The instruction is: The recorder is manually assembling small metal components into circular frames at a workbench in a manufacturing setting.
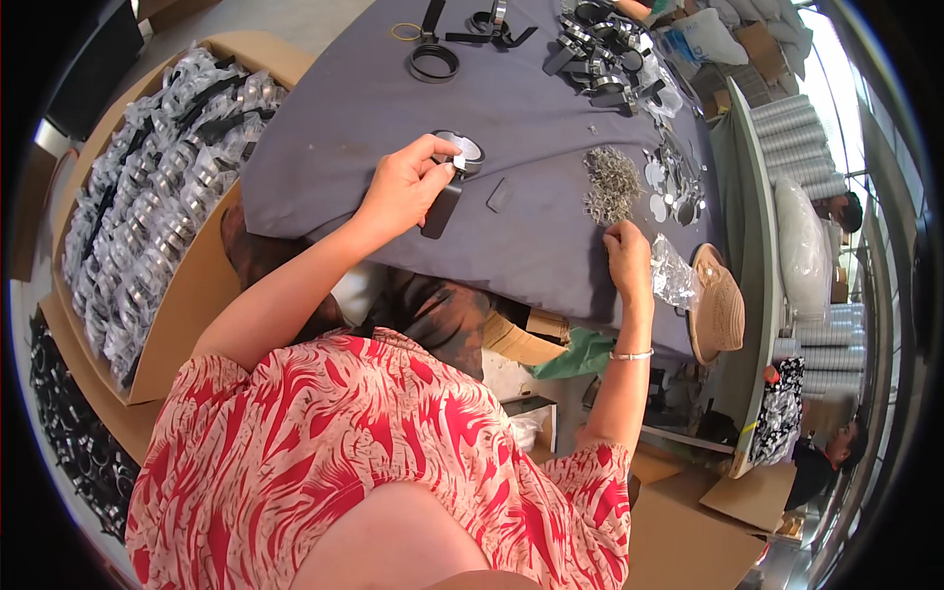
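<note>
My left hand (401,192) is closed on a black round-headed part (440,211) with a flat handle. A shiny silvery disc (468,147) shows in its round head, and a small white spot sits by my fingertips. At the near edge of a pile of small grey metal pieces (612,183), my right hand (627,258) has its fingers pinched together. Whatever they hold, if anything, is hidden. Between my hands a small dark flat rectangle (500,195) lies on the grey cloth (374,98). Several silvery discs (678,182) are scattered right of the pile.
Black and silver parts (605,54) are heaped at the far right, with black rings (434,64) at the far side. A carton (187,285) of bagged parts stands at left. A straw hat (718,305) and clear plastic bag (674,273) lie right.
</note>
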### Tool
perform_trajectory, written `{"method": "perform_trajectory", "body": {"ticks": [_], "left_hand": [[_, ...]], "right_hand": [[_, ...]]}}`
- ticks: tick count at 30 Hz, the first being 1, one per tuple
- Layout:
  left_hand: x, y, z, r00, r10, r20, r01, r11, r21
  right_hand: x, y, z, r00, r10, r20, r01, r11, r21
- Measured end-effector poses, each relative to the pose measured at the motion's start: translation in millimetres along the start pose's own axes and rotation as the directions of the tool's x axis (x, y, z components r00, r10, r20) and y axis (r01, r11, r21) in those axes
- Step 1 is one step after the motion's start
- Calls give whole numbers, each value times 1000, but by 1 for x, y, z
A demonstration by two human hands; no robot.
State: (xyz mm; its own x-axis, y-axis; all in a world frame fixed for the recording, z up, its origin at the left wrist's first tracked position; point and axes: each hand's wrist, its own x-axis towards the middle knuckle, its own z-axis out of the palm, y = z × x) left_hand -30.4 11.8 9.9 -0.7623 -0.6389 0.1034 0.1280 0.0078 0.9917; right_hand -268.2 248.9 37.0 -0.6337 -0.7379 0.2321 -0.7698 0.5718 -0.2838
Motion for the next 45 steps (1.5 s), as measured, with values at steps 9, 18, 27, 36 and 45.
{"method": "perform_trajectory", "body": {"ticks": [9, 18, 27, 36, 45], "left_hand": [[0, 2, -1, 1000, 7, -4, -7, 1000, 27], [0, 3, 0, 1000, -1, 5, 0, 1000, 27], [2, -3, -4, 1000, 10, -5, -10, 1000, -16], [-1, 2, 0, 999, 46, -3, -46, 998, 45], [0, 1, 0, 998, 63, -6, -62, 998, 8]], "right_hand": [[-3, -9, 14, 957, 255, -140, -137, 819, 557], [-16, -26, 25, 884, 417, -209, -93, 596, 798], [-7, -41, 40, 778, 627, 52, 47, -140, 989], [-9, -146, 44, 896, -68, -439, 335, 752, 567], [13, -186, 69, 764, -371, -527, 541, 814, 211]]}}
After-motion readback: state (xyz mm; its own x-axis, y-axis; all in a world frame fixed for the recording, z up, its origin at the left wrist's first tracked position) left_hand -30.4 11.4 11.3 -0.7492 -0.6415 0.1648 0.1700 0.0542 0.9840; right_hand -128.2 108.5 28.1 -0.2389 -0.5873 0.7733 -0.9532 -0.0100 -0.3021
